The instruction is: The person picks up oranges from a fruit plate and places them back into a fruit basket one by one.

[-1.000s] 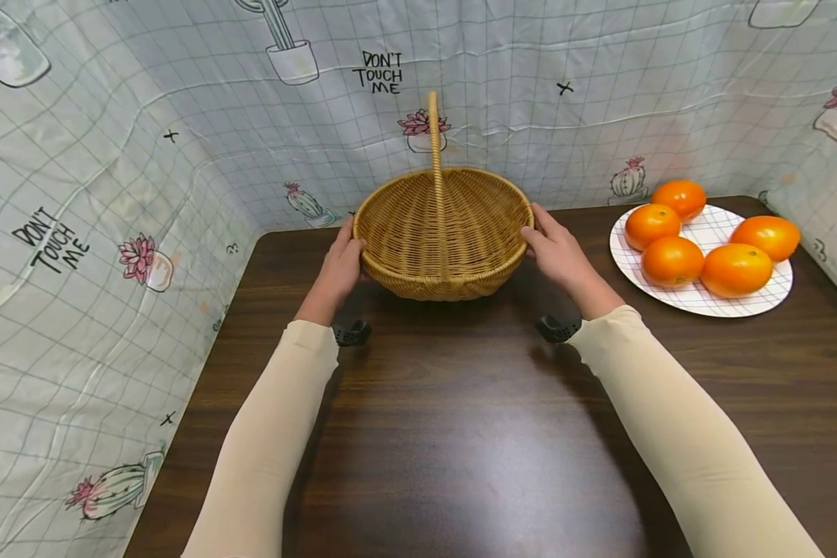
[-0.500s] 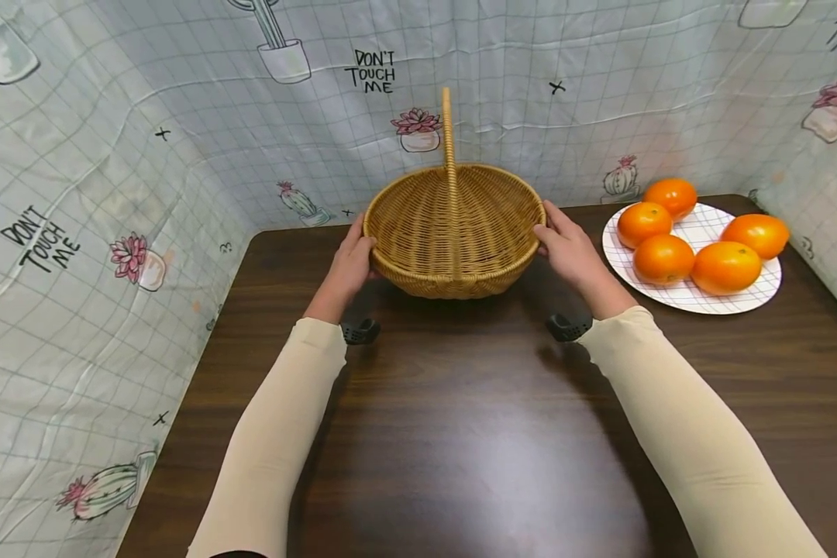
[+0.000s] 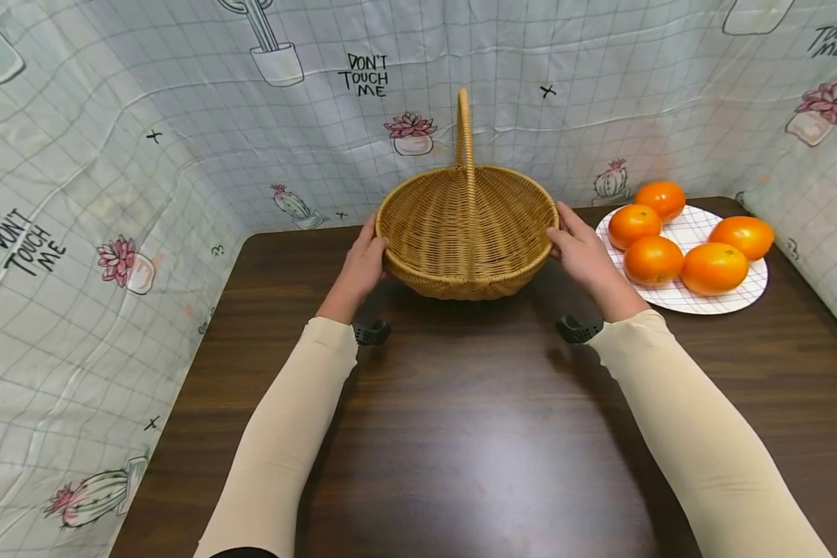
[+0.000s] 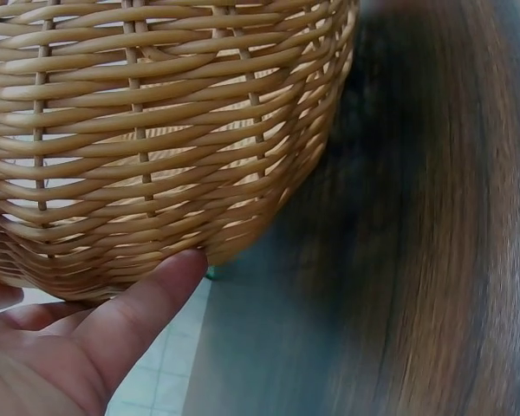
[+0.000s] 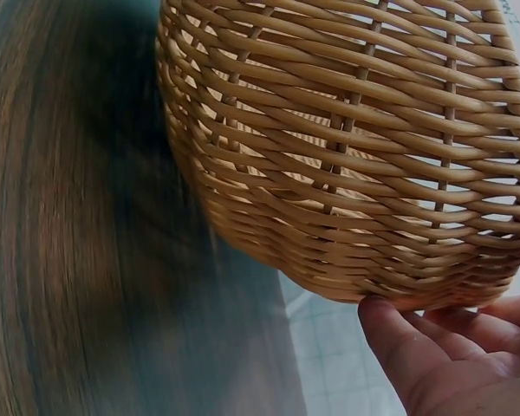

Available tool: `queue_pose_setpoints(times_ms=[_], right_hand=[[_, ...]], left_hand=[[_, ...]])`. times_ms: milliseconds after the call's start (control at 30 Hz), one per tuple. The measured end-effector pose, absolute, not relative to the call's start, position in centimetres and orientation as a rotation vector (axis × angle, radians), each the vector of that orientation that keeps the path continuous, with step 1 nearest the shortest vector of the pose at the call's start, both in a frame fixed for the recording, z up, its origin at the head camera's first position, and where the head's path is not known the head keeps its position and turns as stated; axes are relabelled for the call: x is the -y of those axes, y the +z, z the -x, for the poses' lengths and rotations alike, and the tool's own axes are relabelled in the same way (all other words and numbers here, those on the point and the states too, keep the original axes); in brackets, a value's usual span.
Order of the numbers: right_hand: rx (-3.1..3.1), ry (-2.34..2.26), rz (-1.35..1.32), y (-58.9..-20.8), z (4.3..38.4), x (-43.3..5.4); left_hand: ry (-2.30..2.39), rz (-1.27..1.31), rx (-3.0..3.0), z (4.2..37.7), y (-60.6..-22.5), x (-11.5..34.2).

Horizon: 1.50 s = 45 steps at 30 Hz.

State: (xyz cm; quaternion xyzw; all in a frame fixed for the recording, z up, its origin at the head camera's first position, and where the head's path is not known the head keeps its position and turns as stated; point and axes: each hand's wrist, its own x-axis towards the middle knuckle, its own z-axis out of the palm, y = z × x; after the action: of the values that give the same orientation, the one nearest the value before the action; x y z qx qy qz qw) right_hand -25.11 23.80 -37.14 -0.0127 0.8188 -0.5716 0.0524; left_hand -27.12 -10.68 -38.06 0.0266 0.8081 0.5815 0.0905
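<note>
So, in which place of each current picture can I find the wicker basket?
Head: the wicker basket is slightly above centre, between left hand and right hand.
Left wrist: upper left.
Right wrist: upper right.
Shared landmark: the dark wood-grain table; lower centre, right side, left side respectively.

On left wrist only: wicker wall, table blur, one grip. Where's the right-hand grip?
Observer: Head view shows the right-hand grip holding the opposite end of the basket.
Operator: Anything inside the basket?
Observer: Nothing I can see; head view shows bare weave on either side of the arched handle.
Operator: What else is on the table?
Observer: A checked plate to the basket's right, with five orange fruits on it.
</note>
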Motion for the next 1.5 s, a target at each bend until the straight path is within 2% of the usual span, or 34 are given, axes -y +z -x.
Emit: queue_pose_setpoints(times_ms=[1000,1267,1500], right_hand=[[-2.451,-1.909,0.052,-37.3,25.5,-27.2],[-2.69,-1.666,0.052,-37.6,25.0,-27.8],[-2.832,-1.553,0.028,-37.9,23.9,-29.0]], left_hand=[[1.764,-0.119,-2.426,27.5,-38.4,6.8],[1.795,-0.124,-2.46,27.0,-39.1,6.4],[2.056,-0.225,-2.136,26.5,-39.6,5.0]])
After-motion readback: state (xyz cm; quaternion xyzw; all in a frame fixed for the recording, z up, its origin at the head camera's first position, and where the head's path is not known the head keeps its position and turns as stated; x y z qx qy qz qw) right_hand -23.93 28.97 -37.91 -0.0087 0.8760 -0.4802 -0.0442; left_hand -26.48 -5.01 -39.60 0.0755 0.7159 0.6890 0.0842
